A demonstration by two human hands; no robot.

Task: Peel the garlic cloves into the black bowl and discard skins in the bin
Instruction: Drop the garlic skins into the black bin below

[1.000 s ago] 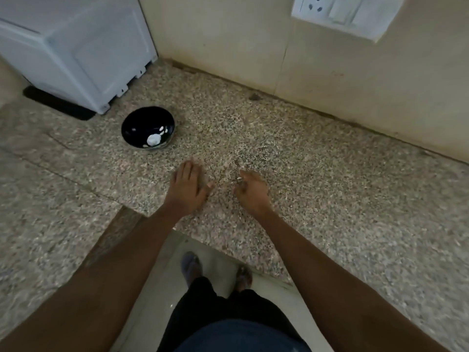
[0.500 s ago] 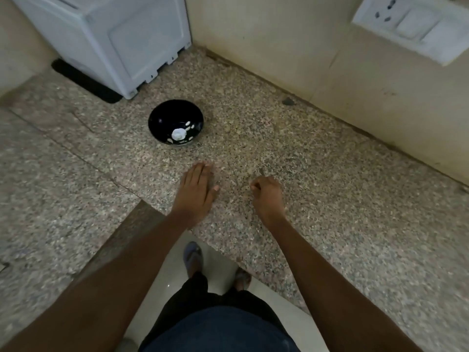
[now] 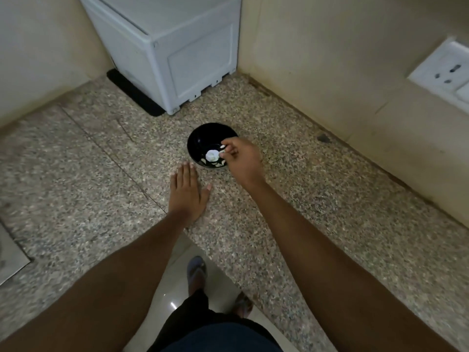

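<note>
Now: garlic (image 3: 212, 155) white, in bowl (image 3: 203, 138) bottom, just beside right-hand fingers (image 3: 226, 148) | right hand (image 3: 243, 158) over bowl's right rim, fingers curled, pinching a small pale bit | left hand (image 3: 186, 191) flat on worktop (image 3: 330, 199), fingers straight, together, tips near bowl | white box (image 3: 177, 52) beyond bowl.
</note>
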